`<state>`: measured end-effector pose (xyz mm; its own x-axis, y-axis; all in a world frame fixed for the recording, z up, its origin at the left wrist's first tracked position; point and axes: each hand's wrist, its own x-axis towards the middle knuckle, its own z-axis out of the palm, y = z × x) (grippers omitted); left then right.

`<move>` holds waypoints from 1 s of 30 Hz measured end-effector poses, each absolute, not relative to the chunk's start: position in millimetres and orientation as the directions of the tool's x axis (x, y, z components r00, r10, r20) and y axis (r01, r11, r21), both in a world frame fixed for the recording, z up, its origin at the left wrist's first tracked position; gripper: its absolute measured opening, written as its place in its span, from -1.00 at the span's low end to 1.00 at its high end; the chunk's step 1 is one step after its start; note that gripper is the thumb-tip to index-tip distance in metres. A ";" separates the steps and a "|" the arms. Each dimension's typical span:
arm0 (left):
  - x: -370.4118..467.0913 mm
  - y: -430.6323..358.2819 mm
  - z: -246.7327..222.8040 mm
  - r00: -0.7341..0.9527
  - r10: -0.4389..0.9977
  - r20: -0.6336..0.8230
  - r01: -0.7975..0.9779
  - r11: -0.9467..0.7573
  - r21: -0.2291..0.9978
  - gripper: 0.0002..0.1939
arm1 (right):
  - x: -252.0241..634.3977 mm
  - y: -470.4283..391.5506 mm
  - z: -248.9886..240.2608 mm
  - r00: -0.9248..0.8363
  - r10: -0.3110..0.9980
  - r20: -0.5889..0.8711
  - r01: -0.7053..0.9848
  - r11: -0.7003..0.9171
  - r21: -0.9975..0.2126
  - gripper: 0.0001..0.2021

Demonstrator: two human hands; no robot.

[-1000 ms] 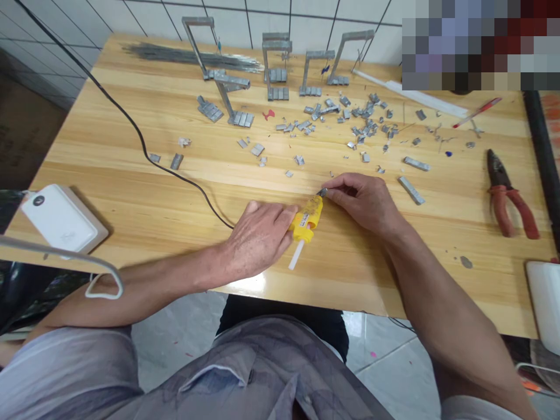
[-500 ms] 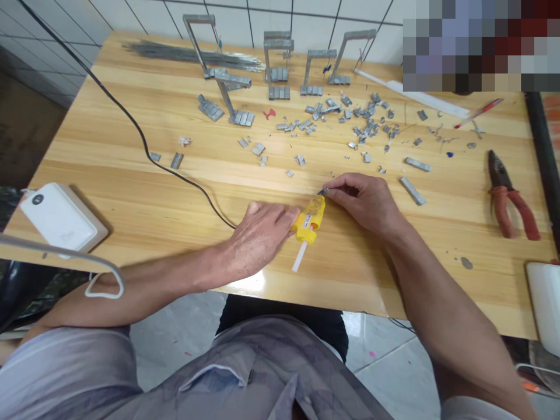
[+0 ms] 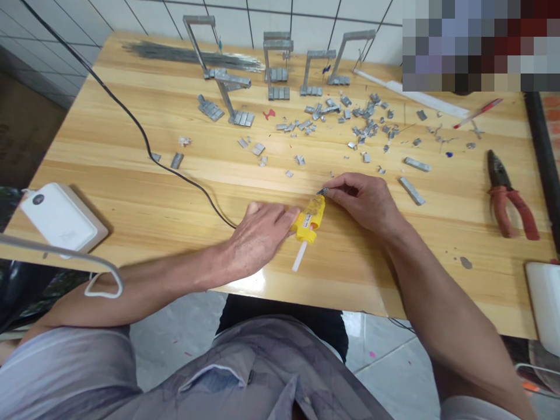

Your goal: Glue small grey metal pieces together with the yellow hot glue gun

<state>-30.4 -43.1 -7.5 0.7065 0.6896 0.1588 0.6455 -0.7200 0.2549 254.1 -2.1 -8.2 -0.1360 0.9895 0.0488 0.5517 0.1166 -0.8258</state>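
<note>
Wood-grained bench [image 3: 350, 268] carries angular grey blocks [image 3: 411, 191]; near its front edge, my left hand [image 3: 258, 239] grips a plastic glue gun [image 3: 312, 213], white rod [image 3: 300, 256] inserted; my right hand [image 3: 365, 201] pinches a small grey piece [image 3: 323, 191] ahead

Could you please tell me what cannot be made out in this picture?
Glue gun: in the head view, its handle is hidden by the left hand.
Metal piece: head view, partly covered by the right hand.
Label on the gun: head view, print too small to read.
White object: head view, cut off by the right edge.
</note>
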 end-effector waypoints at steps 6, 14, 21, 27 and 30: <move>-31.4 -43.5 -8.8 0.706 0.686 0.175 0.641 -0.725 0.252 -0.67 | 254.5 -1.6 -8.3 -0.138 0.989 0.052 0.550 0.120 -0.826 -0.87; -30.6 -44.4 -6.9 0.705 0.685 0.181 0.642 -0.726 0.248 -0.66 | 255.6 -1.3 -9.3 -0.140 0.989 0.057 0.550 0.125 -0.825 -0.85; -30.5 -45.3 -4.1 0.714 0.665 0.220 0.619 -0.746 0.244 -0.68 | 255.2 -1.4 -9.1 -0.147 0.987 0.058 0.553 0.130 -0.823 -0.86; -31.1 -46.1 -4.2 0.713 0.675 0.190 0.628 -0.735 0.255 -0.66 | 255.3 -1.6 -9.6 -0.138 0.989 0.048 0.556 0.117 -0.823 -0.86; -31.3 -46.2 -4.3 0.715 0.675 0.183 0.625 -0.733 0.268 -0.66 | 255.1 -1.3 -9.3 -0.143 0.989 0.044 0.553 0.117 -0.825 -0.86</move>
<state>-31.3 -46.2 -4.3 0.7146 0.6753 0.1828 0.6245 -0.7335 0.2683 255.1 -1.3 -9.3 -0.1429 0.9887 0.0443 0.5532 0.1169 -0.8248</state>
